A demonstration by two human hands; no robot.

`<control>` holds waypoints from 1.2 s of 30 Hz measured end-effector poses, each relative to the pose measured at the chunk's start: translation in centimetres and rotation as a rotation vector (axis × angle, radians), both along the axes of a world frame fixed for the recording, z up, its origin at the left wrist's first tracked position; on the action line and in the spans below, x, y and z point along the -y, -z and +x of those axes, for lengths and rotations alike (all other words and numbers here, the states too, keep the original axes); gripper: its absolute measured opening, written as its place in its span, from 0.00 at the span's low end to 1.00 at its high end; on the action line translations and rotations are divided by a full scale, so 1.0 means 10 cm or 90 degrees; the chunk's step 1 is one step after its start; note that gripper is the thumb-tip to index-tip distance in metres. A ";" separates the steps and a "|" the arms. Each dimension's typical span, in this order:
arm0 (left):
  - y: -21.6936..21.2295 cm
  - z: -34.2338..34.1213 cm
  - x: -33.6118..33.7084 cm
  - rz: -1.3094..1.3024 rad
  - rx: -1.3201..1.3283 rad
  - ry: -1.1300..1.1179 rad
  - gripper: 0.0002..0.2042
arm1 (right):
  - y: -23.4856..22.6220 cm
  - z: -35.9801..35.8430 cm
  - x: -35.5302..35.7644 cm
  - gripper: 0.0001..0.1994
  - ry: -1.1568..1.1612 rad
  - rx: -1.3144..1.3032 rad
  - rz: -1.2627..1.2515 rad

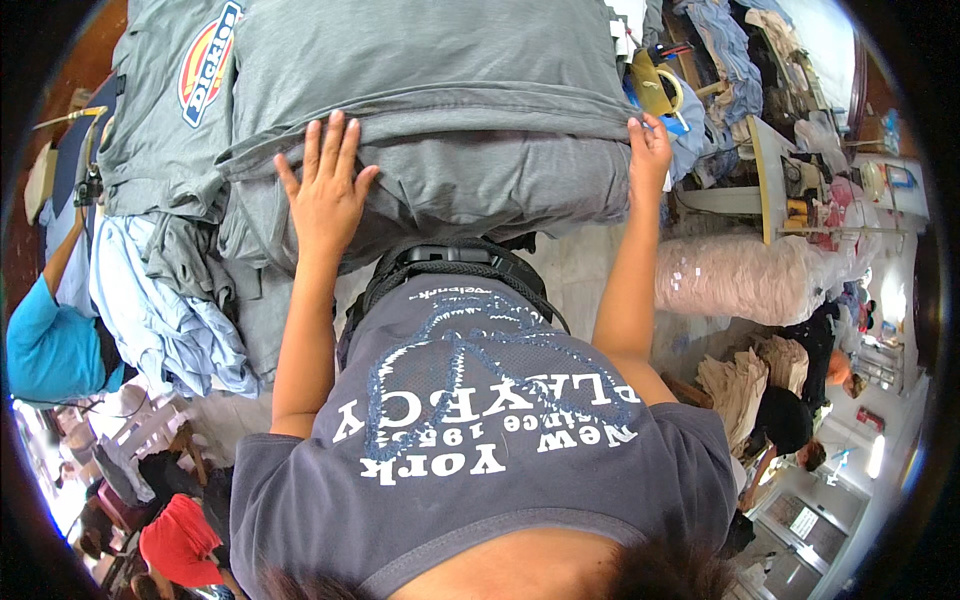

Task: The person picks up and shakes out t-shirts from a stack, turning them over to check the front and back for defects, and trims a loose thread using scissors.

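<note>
Head view, centre of frame — the left hand lies flat, fingers spread, on the folded grey shirt stack; the right hand curls over its right edge. Pressing evenly from both sides — not one — should keep the fold square.

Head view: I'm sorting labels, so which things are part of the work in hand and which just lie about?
In hand:
left hand, flat on the folded grey knit garment stack
right hand, at its right edge

Lying about:
grey shirt with oval patch
crumpled light-blue cloth
clear bag of pale fabric
</note>
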State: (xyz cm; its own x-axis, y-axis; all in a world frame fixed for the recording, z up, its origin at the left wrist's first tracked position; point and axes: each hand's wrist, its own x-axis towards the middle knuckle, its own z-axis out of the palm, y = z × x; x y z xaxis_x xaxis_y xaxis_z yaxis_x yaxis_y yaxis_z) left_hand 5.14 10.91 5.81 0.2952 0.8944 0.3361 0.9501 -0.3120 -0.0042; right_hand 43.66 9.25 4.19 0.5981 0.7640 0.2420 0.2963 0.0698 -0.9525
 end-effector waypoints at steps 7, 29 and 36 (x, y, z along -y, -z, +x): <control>0.02 -0.33 -0.04 0.072 0.026 -0.119 0.27 | 0.03 0.01 0.00 0.13 0.004 -0.013 0.009; 0.41 -1.43 -0.49 0.002 0.813 -0.232 0.12 | 0.05 0.05 -0.02 0.14 -0.016 -0.088 0.017; -0.34 -0.45 -0.47 0.279 0.337 -0.089 0.07 | -0.03 0.02 0.04 0.14 -0.015 -0.095 0.045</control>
State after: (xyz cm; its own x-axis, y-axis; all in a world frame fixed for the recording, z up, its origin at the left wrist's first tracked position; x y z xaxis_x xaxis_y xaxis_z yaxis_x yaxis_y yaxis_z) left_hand 0.63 15.62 9.19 -0.1159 0.6609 0.7415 0.8906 -0.2614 0.3722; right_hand 43.85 8.82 4.50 0.6136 0.7625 0.2051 0.1493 0.1431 -0.9784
